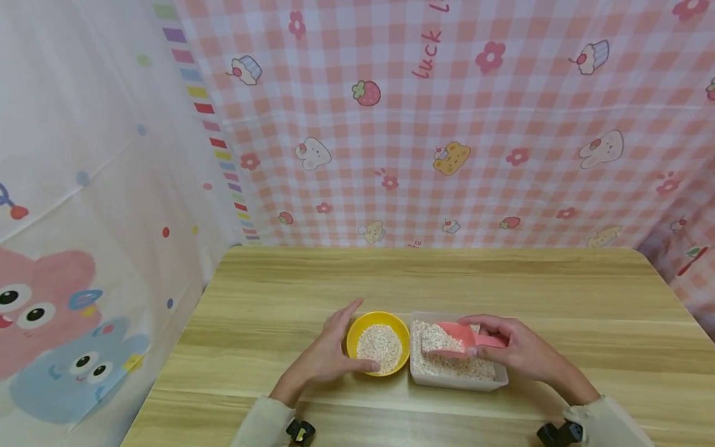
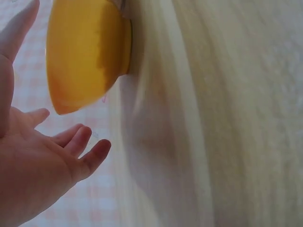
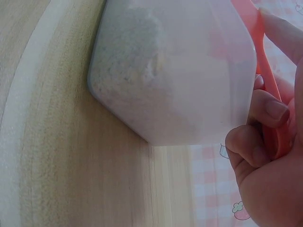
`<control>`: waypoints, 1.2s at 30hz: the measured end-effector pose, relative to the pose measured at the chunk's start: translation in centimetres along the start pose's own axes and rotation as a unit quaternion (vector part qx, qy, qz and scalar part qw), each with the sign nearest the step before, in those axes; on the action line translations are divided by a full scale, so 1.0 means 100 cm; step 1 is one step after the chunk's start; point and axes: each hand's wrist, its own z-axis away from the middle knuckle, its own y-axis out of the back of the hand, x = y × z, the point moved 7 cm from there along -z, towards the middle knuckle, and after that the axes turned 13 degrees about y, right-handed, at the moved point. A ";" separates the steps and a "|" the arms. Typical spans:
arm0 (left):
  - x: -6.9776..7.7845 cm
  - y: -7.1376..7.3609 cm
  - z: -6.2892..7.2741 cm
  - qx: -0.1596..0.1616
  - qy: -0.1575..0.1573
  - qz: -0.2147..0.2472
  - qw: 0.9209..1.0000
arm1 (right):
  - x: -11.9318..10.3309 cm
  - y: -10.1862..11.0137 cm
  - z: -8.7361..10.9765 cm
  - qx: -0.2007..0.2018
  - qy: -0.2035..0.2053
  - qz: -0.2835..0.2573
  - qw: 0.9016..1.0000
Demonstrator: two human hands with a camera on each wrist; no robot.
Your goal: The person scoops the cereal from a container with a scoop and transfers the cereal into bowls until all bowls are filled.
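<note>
A yellow bowl (image 1: 378, 317) containing pale flakes that look like oats (image 1: 382, 347) stands on the table. Around its left side my left hand (image 1: 328, 355) is spread, thumb over the near rim; in the left wrist view the relaxed fingers (image 2: 97, 156) are apart from the bowl. Just right of it stands a translucent plastic container (image 1: 460, 383) with more of the flakes. My right hand (image 1: 522, 351) grips the handle of a pink scoop (image 1: 468, 336), heaped with flakes, over the container. In the right wrist view, fingers curl round the handle (image 3: 270, 82).
Both vessels stand on a light wood-grain table (image 1: 279, 279). Behind it hangs a pink checked cloth (image 1: 402, 143); a white printed cloth (image 1: 112, 167) hangs at the left. The bowl and container sit very close side by side.
</note>
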 end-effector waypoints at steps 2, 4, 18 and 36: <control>-0.002 -0.002 -0.001 -0.011 0.003 0.002 1.000 | 0.001 0.000 0.000 0.001 -0.006 -0.003 1.000; -0.003 -0.004 -0.002 -0.019 0.005 0.004 1.000 | 0.001 0.000 0.000 0.000 -0.010 -0.011 1.000; -0.006 -0.013 -0.005 -0.059 0.000 0.023 0.998 | 0.002 -0.001 0.000 0.002 -0.027 -0.030 0.999; -0.008 -0.019 -0.005 -0.071 0.011 -0.001 0.997 | -0.001 -0.001 0.001 0.003 0.000 -0.021 1.000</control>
